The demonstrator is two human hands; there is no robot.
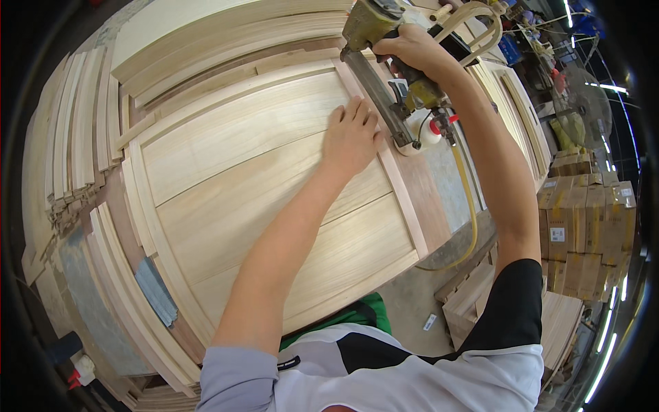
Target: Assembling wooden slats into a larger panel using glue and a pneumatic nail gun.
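Observation:
A pale wooden panel point(261, 178) made of wide boards lies flat on the workbench, framed by thin wooden strips. My left hand point(351, 134) presses flat, fingers spread, on the panel's right part beside the right edge strip point(401, 199). My right hand point(415, 51) grips the handle of a yellow-green pneumatic nail gun point(384, 41). The gun's long dark magazine point(381, 103) runs down along the right strip, and its nose meets the panel's upper right corner. A yellow air hose point(470, 199) hangs from the gun's base.
Stacks of wooden slats point(75, 123) lie at the left, more boards point(226, 27) at the top. Stacked cardboard boxes point(587, 226) stand at the right, with wooden pallets point(480, 295) below the bench edge. A grey cloth point(156, 292) rests at the lower left.

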